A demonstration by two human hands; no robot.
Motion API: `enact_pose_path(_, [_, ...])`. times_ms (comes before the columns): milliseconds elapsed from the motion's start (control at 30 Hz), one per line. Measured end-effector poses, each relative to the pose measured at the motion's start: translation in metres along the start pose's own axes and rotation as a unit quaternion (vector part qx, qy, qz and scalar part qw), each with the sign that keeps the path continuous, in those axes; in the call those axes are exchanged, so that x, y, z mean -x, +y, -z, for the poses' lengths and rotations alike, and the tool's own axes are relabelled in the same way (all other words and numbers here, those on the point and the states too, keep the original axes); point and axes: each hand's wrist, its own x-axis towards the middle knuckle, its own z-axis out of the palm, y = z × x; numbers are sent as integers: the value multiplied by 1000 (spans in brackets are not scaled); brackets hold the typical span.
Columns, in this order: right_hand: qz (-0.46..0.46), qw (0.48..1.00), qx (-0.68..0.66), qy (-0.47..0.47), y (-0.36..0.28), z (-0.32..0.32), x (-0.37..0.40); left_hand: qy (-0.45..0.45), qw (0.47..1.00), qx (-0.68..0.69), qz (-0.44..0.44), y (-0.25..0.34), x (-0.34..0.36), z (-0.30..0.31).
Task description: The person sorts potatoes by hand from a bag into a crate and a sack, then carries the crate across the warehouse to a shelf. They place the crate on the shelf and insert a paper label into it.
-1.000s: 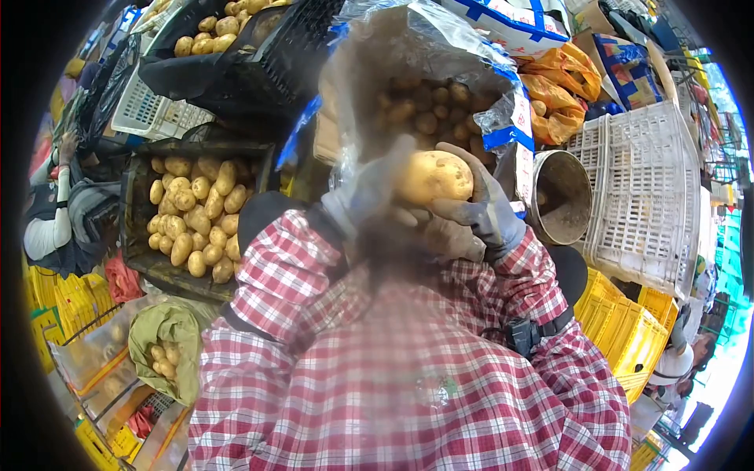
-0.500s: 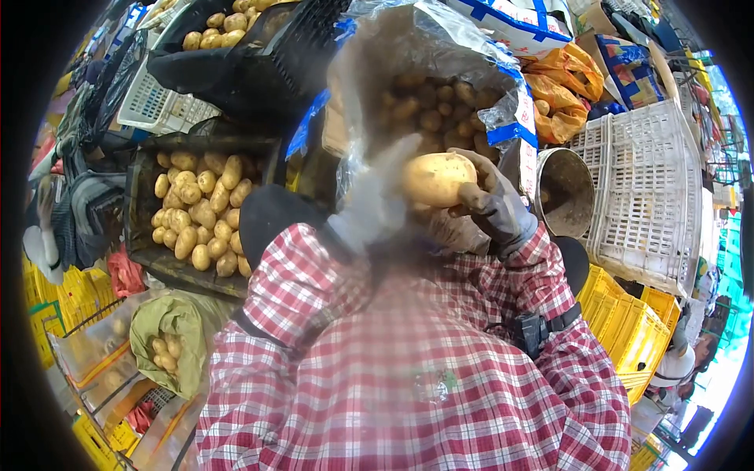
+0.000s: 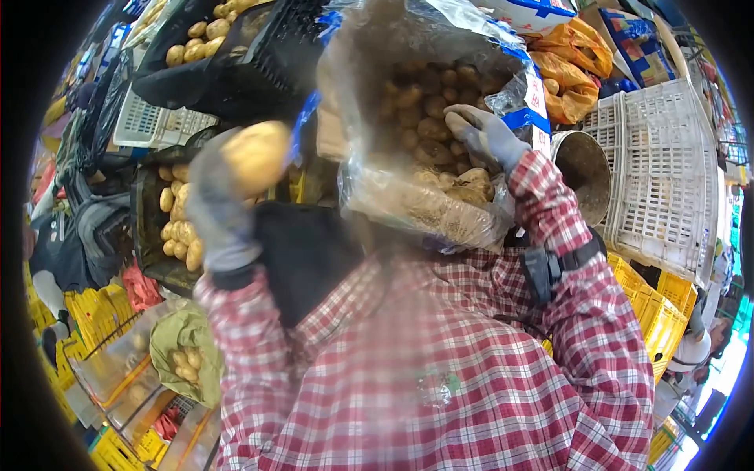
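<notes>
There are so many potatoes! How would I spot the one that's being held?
Start at the big clear plastic bag of potatoes in the middle. Look left to the gloved left hand, raised over the dark crate. Its potato is the only one lifted up, alone.

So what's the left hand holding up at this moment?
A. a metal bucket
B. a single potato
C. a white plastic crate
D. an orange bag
B: the gloved left hand is closed around one potato, raised out to the side, while the right hand is inside the clear plastic bag of potatoes.
</notes>
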Motion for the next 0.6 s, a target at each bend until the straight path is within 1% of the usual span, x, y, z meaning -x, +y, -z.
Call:
enact_pose_path(33, [-26,999,38,-11,28,1,-15,14,971,-229,-74,2,-10,40])
enact_pose_path(67, [-52,996,75,-25,46,4,-23,16,930,-356,-92,21,-9,53])
enact_pose_path(100, [-75,992,87,-57,48,1,-29,39,903,-419,-85,18,-13,95])
enact_pose_path(133, [-98,986,98,-91,47,-4,-36,78,915,-395,-20,18,-14,116])
enact_pose_path(167, [-121,979,107,-126,48,-9,-42,68,905,-420,6,23,-14,121])
enact_pose_path(200, [-129,975,96,-152,65,-19,-53,56,895,-441,-39,31,-16,100])
enact_pose_path(233, [-132,964,145,-179,75,-28,-63,44,883,-461,-82,39,-14,64])
enact_pose_path(300, [-135,932,239,-236,90,-43,-74,0,946,-308,-96,39,-9,-11])
enact_pose_path(367, [-149,905,254,-308,92,-55,-75,-102,959,-249,-87,27,-12,-54])
enact_pose_path(400, [-140,902,260,-314,103,-63,-76,-174,926,-296,-159,16,-16,-68])
enact_pose_path(433, [-131,900,265,-321,115,-75,-77,-224,900,-316,-198,6,-20,-77])
enact_pose_path(467, [-132,906,240,-323,126,-86,-79,-272,872,-330,-238,-3,-24,-86])
enact_pose_path(500, [-135,912,215,-323,136,-96,-82,-299,864,-320,-248,-11,-26,-93])
enact_pose_path(567, [-122,918,168,-337,166,-120,-86,-345,875,-291,-172,-33,-16,-119])
enact_pose_path(600, [-106,920,145,-349,190,-139,-94,-334,874,-316,-155,-47,-11,-119])
